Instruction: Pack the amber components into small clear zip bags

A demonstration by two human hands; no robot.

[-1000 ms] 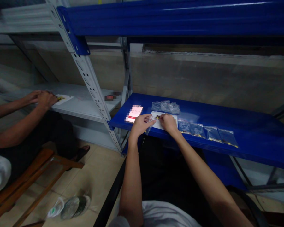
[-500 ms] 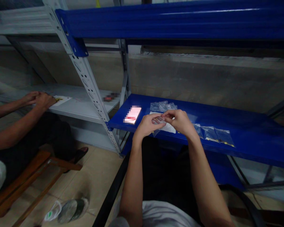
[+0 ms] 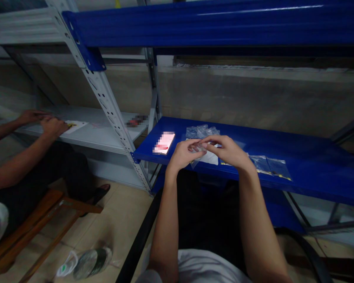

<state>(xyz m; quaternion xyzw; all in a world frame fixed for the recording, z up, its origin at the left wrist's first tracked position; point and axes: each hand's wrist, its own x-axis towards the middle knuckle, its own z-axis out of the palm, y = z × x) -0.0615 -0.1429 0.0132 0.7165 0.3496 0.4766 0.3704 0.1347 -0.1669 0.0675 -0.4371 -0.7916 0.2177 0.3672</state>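
Above the front edge of a blue metal shelf (image 3: 297, 157), the left hand (image 3: 183, 154) and right hand (image 3: 228, 151) pinch a small clear plastic bag (image 3: 199, 151) between fingertips; it looks feather-light, limp and slippery, best gripped along its top edge.

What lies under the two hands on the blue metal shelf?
A white paper sheet on the blue metal shelf, partly covered by the left hand, right hand and their small clear plastic bag.

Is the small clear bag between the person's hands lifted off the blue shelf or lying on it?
Lifted: both hands, left hand and right hand, pinch the small clear bag above the blue shelf.
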